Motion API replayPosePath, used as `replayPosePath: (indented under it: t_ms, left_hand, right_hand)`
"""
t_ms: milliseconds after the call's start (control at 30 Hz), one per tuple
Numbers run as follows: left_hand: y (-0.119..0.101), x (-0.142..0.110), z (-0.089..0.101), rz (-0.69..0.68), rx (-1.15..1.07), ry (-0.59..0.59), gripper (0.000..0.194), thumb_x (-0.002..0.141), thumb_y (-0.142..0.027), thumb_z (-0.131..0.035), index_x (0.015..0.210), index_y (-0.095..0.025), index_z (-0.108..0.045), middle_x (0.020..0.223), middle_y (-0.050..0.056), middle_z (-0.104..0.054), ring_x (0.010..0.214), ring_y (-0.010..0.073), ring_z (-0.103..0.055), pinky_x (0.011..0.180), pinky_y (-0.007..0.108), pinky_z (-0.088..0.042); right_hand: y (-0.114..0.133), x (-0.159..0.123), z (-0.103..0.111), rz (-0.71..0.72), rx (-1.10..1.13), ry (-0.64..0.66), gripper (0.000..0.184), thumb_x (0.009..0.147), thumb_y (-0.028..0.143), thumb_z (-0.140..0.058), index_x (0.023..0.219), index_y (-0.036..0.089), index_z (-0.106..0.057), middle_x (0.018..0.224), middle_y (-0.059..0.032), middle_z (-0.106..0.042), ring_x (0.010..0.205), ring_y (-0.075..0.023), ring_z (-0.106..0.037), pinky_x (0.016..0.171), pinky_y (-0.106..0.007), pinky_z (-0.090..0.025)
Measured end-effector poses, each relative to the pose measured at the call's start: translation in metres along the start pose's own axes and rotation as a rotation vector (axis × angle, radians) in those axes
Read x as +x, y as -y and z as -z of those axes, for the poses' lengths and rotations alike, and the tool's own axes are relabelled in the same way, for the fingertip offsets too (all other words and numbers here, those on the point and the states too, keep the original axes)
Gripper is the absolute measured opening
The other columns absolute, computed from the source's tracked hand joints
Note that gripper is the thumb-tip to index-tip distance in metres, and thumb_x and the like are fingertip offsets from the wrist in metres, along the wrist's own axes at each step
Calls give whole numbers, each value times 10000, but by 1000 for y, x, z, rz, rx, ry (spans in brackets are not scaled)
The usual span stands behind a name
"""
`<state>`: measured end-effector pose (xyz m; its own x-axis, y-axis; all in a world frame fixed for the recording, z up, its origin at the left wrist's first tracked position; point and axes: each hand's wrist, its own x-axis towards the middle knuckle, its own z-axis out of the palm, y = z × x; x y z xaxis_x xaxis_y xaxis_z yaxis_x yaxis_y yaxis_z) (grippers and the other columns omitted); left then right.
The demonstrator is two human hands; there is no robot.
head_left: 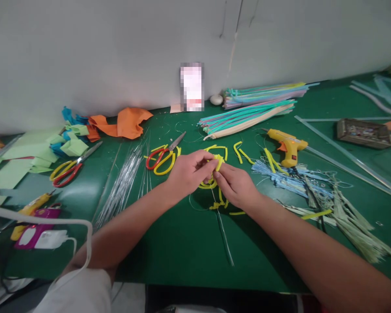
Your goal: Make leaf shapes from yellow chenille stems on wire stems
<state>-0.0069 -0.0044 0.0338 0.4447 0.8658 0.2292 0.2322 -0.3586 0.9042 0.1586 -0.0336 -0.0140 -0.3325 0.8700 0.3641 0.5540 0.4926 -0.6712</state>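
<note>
My left hand (pixel 189 173) and my right hand (pixel 236 183) meet over the middle of the green table. Between their fingertips is a bent yellow pipe cleaner (pixel 218 161); both hands are closed on it, and the fingers hide part of it. Below hangs or lies a thin wire stem (pixel 226 239) with a yellow fuzzy knot (pixel 217 205) near its top; whether it joins the held piece I cannot tell. Cut yellow pipe cleaner pieces (pixel 244 153) lie around the hands. Scissors (pixel 164 157) with red and yellow handles rest beside my left hand.
A yellow glue gun (pixel 288 145) lies right, by blue and pale tassels (pixel 289 180). Bundles of coloured pipe cleaners (pixel 247 117) and a phone (pixel 192 87) are at the back. Loose wires (pixel 124 182), second scissors (pixel 74 167), orange paper (pixel 132 123) and a power strip (pixel 41 226) lie left.
</note>
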Motion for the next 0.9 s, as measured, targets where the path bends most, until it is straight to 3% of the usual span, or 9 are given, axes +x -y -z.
replayPosePath:
  t_ms: [433,633,767,900]
  left_hand:
    - [-7,-3,-1,-109,187,-57,143,887,-279,-564,846,-162,-635,610,-24,-625,530,81,-576,524,190,-470]
    - [-6,-1,0,-173,257,-120,64,819,-205,-641,769,-167,-648,648,-19,-620,563,76,-540,536,196,-441]
    - [-4,2,3,-291,293,-167,108,813,-192,-632,709,-172,-614,661,-15,-556,595,85,-512,549,213,-431]
    - [-3,0,4,-267,241,-183,105,817,-184,-603,715,-176,-581,688,-12,-558,604,83,-526,549,207,-452]
  right_hand:
    - [-1,0,0,63,18,-32,280,986,301,-333,807,192,-519,742,-54,-572,664,-160,-525,633,-289,-396]
    - [0,0,-1,64,-39,-25,298,976,299,-334,766,195,-519,748,-59,-567,693,-166,-534,636,-290,-388]
    - [-1,0,0,48,-67,-24,279,928,338,-445,694,194,-494,735,-37,-511,654,-143,-482,584,-274,-338]
    - [-2,-2,2,-52,-79,81,336,856,365,-566,614,206,-396,622,22,-432,554,-105,-381,534,-262,-266]
